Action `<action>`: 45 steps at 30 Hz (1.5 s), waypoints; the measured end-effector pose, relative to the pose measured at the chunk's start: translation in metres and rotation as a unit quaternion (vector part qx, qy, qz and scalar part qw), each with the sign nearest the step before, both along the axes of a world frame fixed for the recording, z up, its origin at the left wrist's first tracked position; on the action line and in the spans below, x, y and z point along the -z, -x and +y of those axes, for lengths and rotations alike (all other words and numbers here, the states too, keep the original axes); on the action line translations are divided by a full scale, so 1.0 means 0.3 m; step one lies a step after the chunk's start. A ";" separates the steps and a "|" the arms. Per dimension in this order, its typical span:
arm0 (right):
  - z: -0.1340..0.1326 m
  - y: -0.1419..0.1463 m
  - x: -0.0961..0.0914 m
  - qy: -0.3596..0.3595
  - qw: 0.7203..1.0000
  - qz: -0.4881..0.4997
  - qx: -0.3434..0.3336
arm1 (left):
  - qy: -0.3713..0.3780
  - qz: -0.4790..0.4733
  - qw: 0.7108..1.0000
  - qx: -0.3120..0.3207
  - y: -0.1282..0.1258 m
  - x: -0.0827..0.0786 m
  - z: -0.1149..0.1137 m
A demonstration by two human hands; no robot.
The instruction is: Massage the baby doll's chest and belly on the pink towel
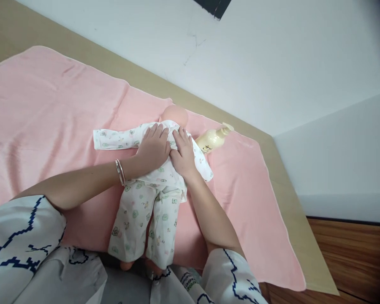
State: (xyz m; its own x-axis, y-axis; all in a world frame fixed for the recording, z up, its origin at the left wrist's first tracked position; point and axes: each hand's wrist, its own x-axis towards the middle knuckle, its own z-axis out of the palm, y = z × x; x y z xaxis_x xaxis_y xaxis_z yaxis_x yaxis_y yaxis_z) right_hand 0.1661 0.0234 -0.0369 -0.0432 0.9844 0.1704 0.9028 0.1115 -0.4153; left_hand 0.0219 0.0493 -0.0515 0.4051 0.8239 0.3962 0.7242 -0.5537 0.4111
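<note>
A baby doll [175, 113] in a white printed top [164, 173] and matching trousers [137, 217] lies stretched out on a pink blanket [240, 185], its feet toward me. Only a smooth, bare part of its head shows; no facial features are visible. My left hand [154, 145] rests flat on the upper body, fingers extended and pointing away from me. Beside it, thumbs close together, my right hand [183, 154] lies on the same top with its fingers stretched out. The doll's left-side sleeve reaches straight out, while the right-side one slants down toward me.
A pale yellow pump bottle [210, 141] lies on its side just right of the doll's shoulder. Under the blanket is a beige tabletop [281, 185], bordered by a white wall [256, 63] at the back. Wooden flooring [351, 257] shows at lower right.
</note>
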 end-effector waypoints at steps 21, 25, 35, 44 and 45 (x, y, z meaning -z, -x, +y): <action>0.013 -0.013 0.034 -0.053 0.993 0.101 0.023 | 0.014 -0.033 0.999 0.032 0.045 0.006 -0.027; -0.042 0.059 -0.015 -0.013 0.999 0.018 0.043 | 0.024 -0.056 0.998 0.011 0.049 0.036 0.086; -0.039 0.033 -0.035 0.016 1.000 0.001 0.020 | 0.006 0.004 1.000 0.028 0.042 -0.009 -0.065; -0.138 0.110 -0.111 0.061 0.987 -0.134 0.062 | 0.063 -0.033 0.995 0.063 0.056 0.010 0.008; -0.168 0.129 -0.125 0.060 0.983 -0.163 0.059 | 0.062 -0.036 0.995 0.063 0.059 0.020 0.039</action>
